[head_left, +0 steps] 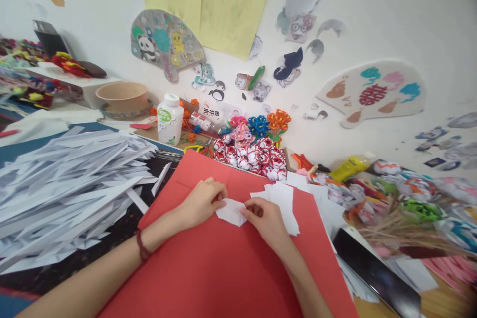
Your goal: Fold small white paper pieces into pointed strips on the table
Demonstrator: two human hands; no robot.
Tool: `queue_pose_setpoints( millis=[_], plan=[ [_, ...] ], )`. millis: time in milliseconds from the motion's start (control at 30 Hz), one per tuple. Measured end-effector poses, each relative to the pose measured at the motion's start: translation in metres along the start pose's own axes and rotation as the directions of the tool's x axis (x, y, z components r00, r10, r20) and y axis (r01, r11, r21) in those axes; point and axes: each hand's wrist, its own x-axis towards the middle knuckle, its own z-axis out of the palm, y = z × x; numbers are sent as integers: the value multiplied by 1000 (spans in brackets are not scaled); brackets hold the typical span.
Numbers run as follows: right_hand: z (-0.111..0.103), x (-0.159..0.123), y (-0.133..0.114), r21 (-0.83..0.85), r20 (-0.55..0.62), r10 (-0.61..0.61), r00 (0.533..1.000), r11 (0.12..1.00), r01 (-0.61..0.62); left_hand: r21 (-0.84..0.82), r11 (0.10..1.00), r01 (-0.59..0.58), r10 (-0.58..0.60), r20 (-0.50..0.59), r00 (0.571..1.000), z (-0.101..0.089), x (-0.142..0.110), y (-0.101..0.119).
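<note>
While the left hand [204, 202] pinches the upper left corner of a small white paper [230, 211] between thumb and forefinger, the right hand [263, 213] nips its right end the same way, the other fingers curled in. The paper is plain and matte, with slanting, many-sided edges, nearly flat but slightly raised near the right thumb. It sits over the upper middle of a red sheet [223, 278]; whether it rests on the sheet, I cannot tell.

Just beyond the right hand, loose white slips [285, 203] overlap, their corners jutting at odd angles. The widest stretch of red shows between the forearms, toward the person. Ahead, the margin is narrower, ending near a cluster of red-and-white paper flowers [257, 156]. A heap of white strips [74, 184] lies beyond the left edge, and a black phone [376, 271] lies just beside the right edge.
</note>
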Motion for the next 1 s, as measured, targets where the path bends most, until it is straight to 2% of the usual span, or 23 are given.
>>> queue_pose_setpoints(
  millis=[133, 367, 600, 800, 1000],
  plan=[
    [1, 1, 1, 20, -35, -46, 998, 999, 47, -19, 1000, 2, -2, -17, 1000, 1, 0, 0],
    [4, 2, 3, -55, -37, -131, 991, 990, 128, -54, 999, -9, 7, -41, 999, 1, 1, -2],
    [3, 0, 0, -147, -25, -307, 951, 942, 300, 0, 980, -200, 200, -10, 980, -4, 1, -1],
    [5, -3, 0, -215, 22, -362, 932, 909, 358, 108, 983, -150, 150, 9, 989, -4, -2, 2],
    [6, -6, 0, -382, 89, -426, 900, 820, 426, 224, 933, -282, 271, 79, 959, -6, -3, 5]
  ],
)
